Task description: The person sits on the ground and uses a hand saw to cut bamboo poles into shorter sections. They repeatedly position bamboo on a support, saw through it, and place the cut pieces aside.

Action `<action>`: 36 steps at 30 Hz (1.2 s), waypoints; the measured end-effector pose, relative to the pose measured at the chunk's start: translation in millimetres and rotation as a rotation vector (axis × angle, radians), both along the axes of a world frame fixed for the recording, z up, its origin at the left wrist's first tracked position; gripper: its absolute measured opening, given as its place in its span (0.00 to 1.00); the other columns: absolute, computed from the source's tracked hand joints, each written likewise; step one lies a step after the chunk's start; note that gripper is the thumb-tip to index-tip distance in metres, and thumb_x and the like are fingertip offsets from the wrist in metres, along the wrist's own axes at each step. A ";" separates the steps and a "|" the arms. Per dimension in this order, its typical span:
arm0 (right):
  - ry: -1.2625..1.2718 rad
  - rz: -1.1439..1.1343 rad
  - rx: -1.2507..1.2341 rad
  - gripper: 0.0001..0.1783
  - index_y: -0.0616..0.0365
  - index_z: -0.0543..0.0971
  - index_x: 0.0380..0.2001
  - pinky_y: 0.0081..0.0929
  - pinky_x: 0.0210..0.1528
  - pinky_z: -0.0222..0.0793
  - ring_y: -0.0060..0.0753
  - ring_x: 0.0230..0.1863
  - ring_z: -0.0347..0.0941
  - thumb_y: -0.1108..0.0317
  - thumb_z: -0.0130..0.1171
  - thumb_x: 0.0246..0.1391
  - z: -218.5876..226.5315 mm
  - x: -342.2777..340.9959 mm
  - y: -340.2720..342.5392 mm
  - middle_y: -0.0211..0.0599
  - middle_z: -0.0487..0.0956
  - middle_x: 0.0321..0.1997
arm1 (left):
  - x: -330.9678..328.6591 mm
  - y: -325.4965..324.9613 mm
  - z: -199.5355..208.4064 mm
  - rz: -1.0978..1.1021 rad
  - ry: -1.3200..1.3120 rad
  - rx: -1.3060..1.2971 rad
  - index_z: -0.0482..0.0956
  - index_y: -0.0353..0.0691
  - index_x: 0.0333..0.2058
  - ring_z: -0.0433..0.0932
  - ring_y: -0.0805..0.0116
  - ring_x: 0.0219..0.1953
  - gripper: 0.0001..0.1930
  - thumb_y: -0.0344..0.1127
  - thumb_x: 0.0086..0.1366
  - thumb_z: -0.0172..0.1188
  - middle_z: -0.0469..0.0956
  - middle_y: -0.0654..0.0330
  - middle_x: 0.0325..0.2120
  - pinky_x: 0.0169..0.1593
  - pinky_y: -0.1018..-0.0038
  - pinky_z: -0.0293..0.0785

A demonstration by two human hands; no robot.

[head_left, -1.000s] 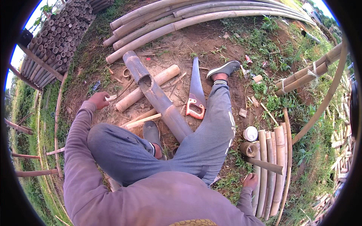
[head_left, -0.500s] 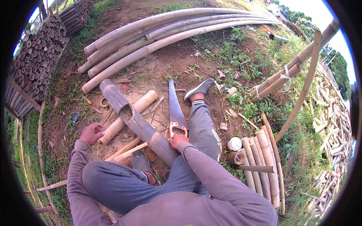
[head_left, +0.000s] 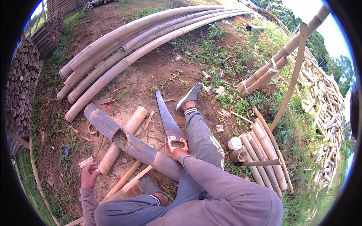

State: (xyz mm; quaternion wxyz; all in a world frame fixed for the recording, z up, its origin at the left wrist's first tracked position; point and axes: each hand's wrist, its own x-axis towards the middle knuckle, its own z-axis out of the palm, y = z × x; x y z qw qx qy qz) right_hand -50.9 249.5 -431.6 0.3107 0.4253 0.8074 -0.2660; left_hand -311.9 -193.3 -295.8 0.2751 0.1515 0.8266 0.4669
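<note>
My right hand (head_left: 178,153) is closed round the orange-and-white handle of a handsaw (head_left: 167,116). The saw's toothed blade points away over the dirt, beside my outstretched right leg. A thick grey bamboo pole (head_left: 152,155) with an opening cut into its upper side slants across a shorter pale bamboo piece (head_left: 132,122). My legs hide its near end. By the pale piece's near end is my left hand (head_left: 89,176), fingers loosely bent and a little apart. Just beyond its fingertips shows a flat wood chip (head_left: 86,162); whether they touch it is unclear.
Long bamboo poles (head_left: 113,71) lie across the back. On the right are a row of short bamboo lengths (head_left: 267,141), a white-lidded container (head_left: 234,143) and tied slanting poles (head_left: 264,73). Split bamboo strips (head_left: 130,184) lie by my left foot. Stacked bamboo (head_left: 23,86) stands far left.
My view has shifted, and the scene sits differently in it. My left hand has drawn back slightly from the pale bamboo, uncovering the chip. My right hand keeps its grip on the handsaw.
</note>
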 end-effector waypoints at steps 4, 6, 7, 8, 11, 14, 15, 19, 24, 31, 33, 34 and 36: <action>0.227 -0.147 0.114 0.42 0.54 0.83 0.58 0.49 0.66 0.72 0.53 0.64 0.78 0.32 0.71 0.51 14.4 -11.1 -7.3 0.56 0.82 0.62 | 3.4 -12.9 -19.2 0.041 -0.076 0.017 0.76 0.31 0.59 0.82 0.66 0.48 0.24 0.30 0.65 0.69 0.83 0.54 0.46 0.53 0.70 0.80; 0.245 -0.097 0.312 0.39 0.52 0.81 0.59 0.52 0.68 0.68 0.52 0.69 0.72 0.36 0.71 0.52 18.4 -16.9 -18.4 0.51 0.78 0.64 | 4.3 -25.3 -29.7 0.040 -0.085 0.044 0.76 0.32 0.59 0.82 0.66 0.48 0.24 0.30 0.66 0.69 0.83 0.54 0.46 0.54 0.69 0.80; 0.256 -0.063 0.412 0.38 0.51 0.80 0.60 0.54 0.70 0.66 0.51 0.72 0.69 0.38 0.71 0.53 20.9 -20.9 -20.9 0.48 0.77 0.65 | 4.3 -29.7 -36.4 0.047 -0.090 0.060 0.76 0.32 0.59 0.82 0.66 0.48 0.24 0.31 0.66 0.69 0.83 0.54 0.46 0.54 0.69 0.80; 0.213 -0.039 0.416 0.37 0.50 0.80 0.59 0.55 0.71 0.63 0.52 0.73 0.66 0.39 0.71 0.53 21.2 -18.0 -18.7 0.46 0.74 0.67 | 7.9 -21.8 -29.7 0.060 -0.123 0.077 0.76 0.32 0.59 0.82 0.66 0.48 0.24 0.31 0.66 0.69 0.83 0.55 0.46 0.54 0.69 0.80; 0.222 0.021 0.493 0.31 0.49 0.82 0.56 0.55 0.72 0.59 0.49 0.71 0.67 0.46 0.71 0.52 3.0 -17.6 -14.5 0.43 0.74 0.67 | 6.7 -26.0 -38.0 0.058 -0.101 0.043 0.76 0.32 0.59 0.82 0.66 0.48 0.24 0.32 0.66 0.69 0.82 0.54 0.46 0.55 0.68 0.80; 0.451 -0.188 0.401 0.24 0.55 0.81 0.49 0.53 0.61 0.69 0.50 0.56 0.78 0.53 0.65 0.53 -4.7 -13.6 -7.4 0.49 0.82 0.51 | 11.7 -32.5 -35.7 0.065 -0.107 0.047 0.77 0.32 0.58 0.82 0.67 0.48 0.23 0.33 0.67 0.69 0.83 0.55 0.46 0.54 0.69 0.81; 0.613 -0.277 0.413 0.21 0.58 0.80 0.46 0.51 0.55 0.73 0.52 0.48 0.82 0.56 0.63 0.54 -5.2 -13.1 -5.8 0.51 0.83 0.43 | 11.8 -35.1 -38.2 0.070 -0.117 0.036 0.77 0.32 0.58 0.82 0.67 0.48 0.23 0.33 0.67 0.70 0.83 0.55 0.46 0.53 0.69 0.81; 1.024 -0.234 0.255 0.12 0.64 0.75 0.39 0.46 0.37 0.71 0.53 0.30 0.75 0.66 0.61 0.57 24.7 -23.8 -5.3 0.54 0.79 0.30 | 13.3 -36.6 -40.9 0.134 -0.133 0.001 0.77 0.33 0.58 0.83 0.66 0.47 0.23 0.35 0.68 0.70 0.84 0.55 0.45 0.53 0.68 0.81; 1.186 0.311 0.023 0.18 0.64 0.75 0.45 0.47 0.38 0.75 0.58 0.34 0.80 0.65 0.67 0.57 142.3 -96.9 -51.5 0.52 0.80 0.34 | 14.2 -29.6 -39.7 0.210 -0.122 -0.002 0.77 0.33 0.58 0.84 0.65 0.48 0.23 0.36 0.69 0.70 0.84 0.54 0.46 0.54 0.67 0.81; 1.235 1.168 0.119 0.18 0.61 0.78 0.47 0.46 0.37 0.81 0.54 0.35 0.86 0.58 0.65 0.61 217.1 -284.7 -178.7 0.48 0.86 0.34 | 13.0 -25.2 -38.2 0.283 -0.146 0.165 0.78 0.34 0.57 0.84 0.65 0.48 0.21 0.36 0.70 0.69 0.84 0.54 0.46 0.54 0.69 0.82; 1.109 1.346 0.245 0.15 0.61 0.80 0.48 0.45 0.39 0.82 0.51 0.38 0.87 0.63 0.60 0.64 206.7 -322.5 -217.4 0.47 0.87 0.37 | 13.5 -36.2 -36.9 0.341 -0.099 0.121 0.79 0.34 0.57 0.84 0.65 0.48 0.21 0.36 0.70 0.70 0.84 0.54 0.46 0.54 0.69 0.82; 1.037 1.429 0.316 0.14 0.61 0.80 0.48 0.44 0.39 0.83 0.50 0.39 0.88 0.65 0.58 0.65 202.5 -336.4 -227.0 0.47 0.88 0.39 | 13.6 -38.2 -32.5 0.360 -0.090 0.112 0.79 0.33 0.57 0.84 0.66 0.48 0.21 0.37 0.70 0.70 0.85 0.54 0.46 0.54 0.69 0.82; 0.821 1.291 0.429 0.17 0.62 0.79 0.47 0.46 0.40 0.83 0.52 0.38 0.88 0.59 0.61 0.65 203.6 -352.3 -229.5 0.48 0.88 0.38 | 13.4 -38.2 -23.7 0.392 -0.073 0.103 0.79 0.33 0.57 0.84 0.67 0.48 0.21 0.37 0.70 0.70 0.85 0.55 0.46 0.53 0.69 0.82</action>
